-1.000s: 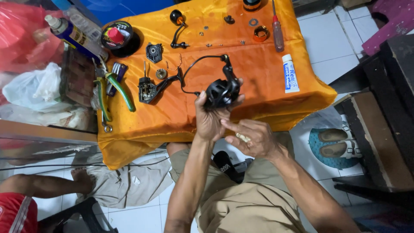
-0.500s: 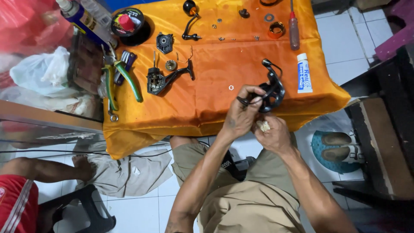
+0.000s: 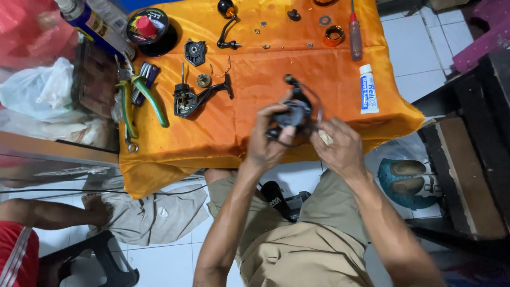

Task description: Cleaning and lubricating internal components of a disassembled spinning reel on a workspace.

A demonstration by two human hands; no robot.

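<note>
Both the left hand and the right hand have fingers clasped around a black fishing-reel rotor held just above the near edge of the orange cloth, right of the dismantled reel body and green-handled pliers

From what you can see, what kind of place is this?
Probably a home repair corner on a tiled floor, not a proper shop: an orange cloth carries loose reel parts, green pliers and a screwdriver.
</note>
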